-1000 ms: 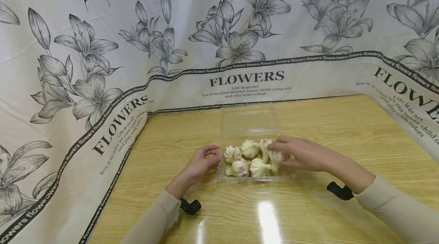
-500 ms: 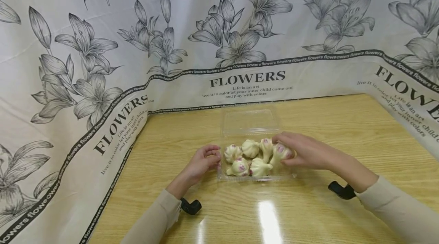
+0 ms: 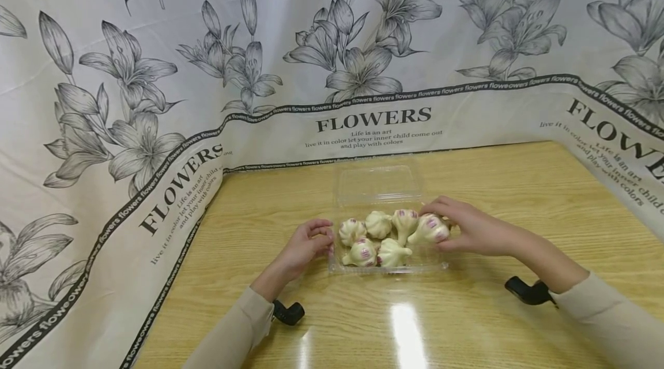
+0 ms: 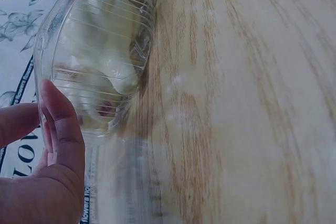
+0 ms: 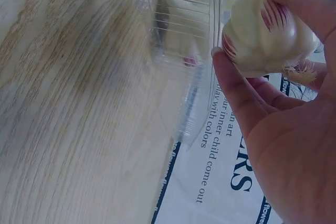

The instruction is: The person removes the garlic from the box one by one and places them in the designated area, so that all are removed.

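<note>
A clear plastic box point(image 3: 370, 270) with its lid point(image 3: 378, 180) folded back holds several garlic bulbs point(image 3: 392, 253), cream with purple streaks. My left hand point(image 3: 306, 245) pinches the box's left rim; in the left wrist view the thumb and fingers point(image 4: 64, 124) close over that edge. At the box's right end my right hand point(image 3: 474, 229) grips one garlic bulb point(image 3: 432, 229). In the right wrist view this garlic bulb point(image 5: 268, 30), with rootlets at its base, sits between thumb and fingers, above the box rim. Its neck points left toward the other bulbs.
Under the box is a wooden table point(image 3: 353, 323) with a bright reflection near the front. A white cloth point(image 3: 270, 138) printed with flowers and lettering hangs along the back and sides. A black wrist mount point(image 3: 528, 290) sticks out below each forearm.
The right hand has drawn the garlic bulb to the right, away from the others, and it now lies at the right end of the box. The left hand stays put.
</note>
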A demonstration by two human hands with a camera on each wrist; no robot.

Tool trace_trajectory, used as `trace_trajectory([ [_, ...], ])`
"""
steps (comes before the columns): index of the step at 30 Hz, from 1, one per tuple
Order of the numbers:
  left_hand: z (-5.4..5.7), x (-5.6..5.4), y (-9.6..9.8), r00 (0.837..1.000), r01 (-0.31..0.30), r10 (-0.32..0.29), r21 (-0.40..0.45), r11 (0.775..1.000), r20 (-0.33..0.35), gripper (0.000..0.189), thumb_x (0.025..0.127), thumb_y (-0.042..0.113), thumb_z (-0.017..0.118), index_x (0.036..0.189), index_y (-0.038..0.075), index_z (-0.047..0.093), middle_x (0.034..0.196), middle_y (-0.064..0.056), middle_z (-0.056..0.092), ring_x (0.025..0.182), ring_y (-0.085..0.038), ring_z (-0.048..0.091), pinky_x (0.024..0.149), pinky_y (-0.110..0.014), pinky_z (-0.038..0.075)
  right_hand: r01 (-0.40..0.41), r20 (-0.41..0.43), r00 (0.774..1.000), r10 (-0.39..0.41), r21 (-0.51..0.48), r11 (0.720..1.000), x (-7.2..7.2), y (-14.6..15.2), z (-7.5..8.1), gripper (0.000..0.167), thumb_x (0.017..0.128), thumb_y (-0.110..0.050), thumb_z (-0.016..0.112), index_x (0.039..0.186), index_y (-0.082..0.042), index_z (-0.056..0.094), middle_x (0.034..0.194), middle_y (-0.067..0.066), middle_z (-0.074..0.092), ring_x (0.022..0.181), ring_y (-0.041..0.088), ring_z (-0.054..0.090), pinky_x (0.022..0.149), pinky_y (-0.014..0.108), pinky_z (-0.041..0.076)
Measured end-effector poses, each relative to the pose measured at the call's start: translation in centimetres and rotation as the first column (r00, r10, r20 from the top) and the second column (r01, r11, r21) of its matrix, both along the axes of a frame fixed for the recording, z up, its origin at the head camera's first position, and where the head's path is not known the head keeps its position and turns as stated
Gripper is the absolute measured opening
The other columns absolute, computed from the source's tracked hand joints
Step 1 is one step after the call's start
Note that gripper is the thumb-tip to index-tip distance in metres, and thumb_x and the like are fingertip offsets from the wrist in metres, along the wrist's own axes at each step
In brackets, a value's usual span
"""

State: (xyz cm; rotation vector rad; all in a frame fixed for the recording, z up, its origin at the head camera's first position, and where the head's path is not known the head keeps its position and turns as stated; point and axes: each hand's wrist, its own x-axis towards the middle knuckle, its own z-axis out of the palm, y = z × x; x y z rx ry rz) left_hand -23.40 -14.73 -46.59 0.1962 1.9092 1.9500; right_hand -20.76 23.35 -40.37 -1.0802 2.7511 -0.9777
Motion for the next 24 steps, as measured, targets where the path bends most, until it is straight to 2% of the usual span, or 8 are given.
trace_trajectory([
  [7,-0.1,0.0,-0.1,1.0,-0.003,0.003,0.003,1.0,-0.004,0.045,0.101,-0.002,0.055,0.143,-0.01,0.041,0.106,-0.013,0.057,0.08,-0.016,0.062,0.072,-0.027,0.057,0.034,0.08,0.996,-0.032,-0.02,0.999,0.2,0.9,0.2,0.064,0.085,-0.029,0.086,0.135,-0.001,0.057,0.129,0.009,0.062,0.115,0.028,0.062,0.092,0.043,0.058],
  [15,-0.3,0.1,-0.3,1.0,0.006,-0.006,0.002,1.0,-0.003,0.045,0.102,-0.002,0.055,0.143,-0.011,0.04,0.104,-0.01,0.057,0.08,-0.016,0.063,0.073,-0.028,0.057,0.163,0.157,0.976,-0.149,-0.078,0.984,0.3,1.5,-0.5,0.061,0.085,-0.032,0.086,0.132,-0.005,0.058,0.114,0.005,0.066,0.098,0.021,0.063,0.073,0.028,0.058],
  [20,-0.2,0.3,-0.4,1.0,0.014,-0.014,0.001,1.0,-0.009,0.046,0.102,-0.001,0.055,0.144,-0.011,0.039,0.104,-0.01,0.058,0.081,-0.016,0.063,0.073,-0.028,0.057,0.219,0.221,0.956,-0.191,-0.105,0.97,0.5,1.9,-0.7,0.067,0.086,-0.032,0.085,0.138,-0.003,0.055,0.123,0.013,0.062,0.105,0.027,0.064,0.075,0.028,0.06],
  [24,-0.2,0.3,-0.4,1.0,0.014,-0.014,0.004,1.0,-0.011,0.046,0.102,-0.001,0.055,0.144,-0.011,0.04,0.104,-0.01,0.058,0.081,-0.016,0.062,0.073,-0.028,0.057,0.241,0.267,0.942,-0.201,-0.127,0.962,0.5,2.3,-0.8,0.063,0.087,-0.03,0.084,0.137,-0.004,0.055,0.125,0.015,0.06,0.108,0.029,0.065,0.079,0.027,0.06],
])
